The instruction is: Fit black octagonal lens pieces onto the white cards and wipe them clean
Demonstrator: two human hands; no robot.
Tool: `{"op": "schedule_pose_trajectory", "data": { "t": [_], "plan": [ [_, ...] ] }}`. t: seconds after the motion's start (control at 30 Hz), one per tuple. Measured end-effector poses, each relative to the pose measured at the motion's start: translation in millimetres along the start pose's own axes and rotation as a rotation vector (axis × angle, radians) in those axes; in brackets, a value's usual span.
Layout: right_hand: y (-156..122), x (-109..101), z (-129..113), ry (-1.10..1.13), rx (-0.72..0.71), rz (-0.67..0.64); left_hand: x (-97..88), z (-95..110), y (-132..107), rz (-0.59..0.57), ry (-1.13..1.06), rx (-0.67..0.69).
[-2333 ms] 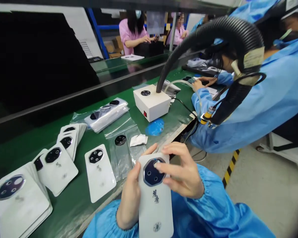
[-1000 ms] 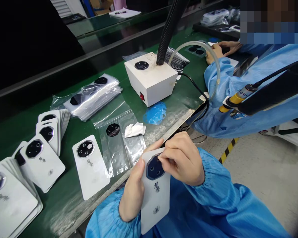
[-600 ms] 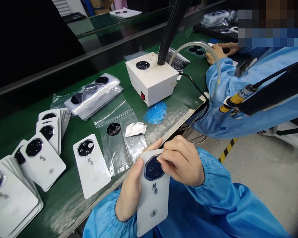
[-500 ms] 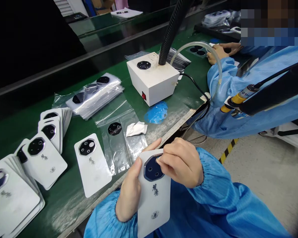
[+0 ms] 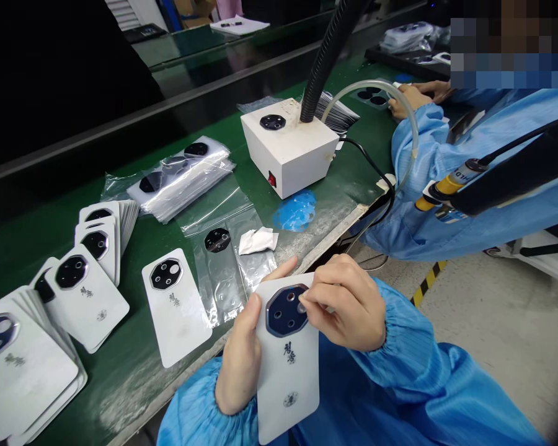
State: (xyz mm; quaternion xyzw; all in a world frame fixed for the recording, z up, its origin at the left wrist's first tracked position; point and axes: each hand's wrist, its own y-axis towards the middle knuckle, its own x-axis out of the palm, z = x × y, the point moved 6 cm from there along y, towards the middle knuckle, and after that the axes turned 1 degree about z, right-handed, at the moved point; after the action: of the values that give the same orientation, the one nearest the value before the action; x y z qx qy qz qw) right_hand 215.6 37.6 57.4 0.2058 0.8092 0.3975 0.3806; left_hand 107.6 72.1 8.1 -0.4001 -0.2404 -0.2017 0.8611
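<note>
My left hand [image 5: 240, 362] grips a white phone back cover [image 5: 286, 379] by its left edge, thumb on the front face. The cover stands tilted over the table's front edge, with a dark octagonal camera plate [image 5: 283, 314] at its top. My right hand [image 5: 348, 305] is closed in a pinch at the right side of that plate, over one lens hole; its fingertips hide whatever they hold. Another white back cover [image 5: 179, 322] lies on the green table to the left. Next to it is a clear zip bag [image 5: 223, 282] with a loose dark camera plate [image 5: 217, 240] on it.
Fanned stacks of white covers [image 5: 28, 371] fill the left. Bagged parts [image 5: 181, 179] lie behind. A white box [image 5: 302, 164] with a black hose [image 5: 328, 56] stands mid-table, near crumpled tissue [image 5: 258, 240]. At right, a co-worker's hands [image 5: 411, 99] and a yellow-banded tool [image 5: 453, 179].
My right hand's fingertips have shifted slightly right and down on the camera plate, so more of its upper part shows. The left hand keeps its grip on the cover.
</note>
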Motion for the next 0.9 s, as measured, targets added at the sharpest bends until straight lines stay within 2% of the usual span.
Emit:
{"op": "schedule_pose_trajectory", "data": {
  "t": [0.17, 0.3, 0.47, 0.57, 0.7, 0.8, 0.9],
  "plan": [
    [4, -3, -5, -0.076, -0.06, -0.025, -0.4, 3, 0, 0.041, -0.087, -0.002],
    [2, 0, -7, -0.141, -0.113, -0.02, 2.0, 2, 1, 0.005, -0.138, -0.004],
    [-1, 5, -6, -0.117, -0.13, -0.042, 1.3, 2, 1, -0.037, -0.163, -0.015],
    [2, 5, -6, 0.003, -0.12, -0.088, 0.7, 2, 0, -0.056, -0.147, -0.026],
    [9, 2, -1, 0.147, 0.013, -0.097, -1.9, 2, -2, -0.068, -0.064, 0.008],
    [12, 2, 4, 0.13, 0.138, -0.064, -5.5, 1, -3, -0.07, 0.011, 0.052],
    [11, 7, 4, 0.11, 0.168, -0.07, -8.0, 2, -3, -0.064, 0.065, 0.127]
  ]
}}
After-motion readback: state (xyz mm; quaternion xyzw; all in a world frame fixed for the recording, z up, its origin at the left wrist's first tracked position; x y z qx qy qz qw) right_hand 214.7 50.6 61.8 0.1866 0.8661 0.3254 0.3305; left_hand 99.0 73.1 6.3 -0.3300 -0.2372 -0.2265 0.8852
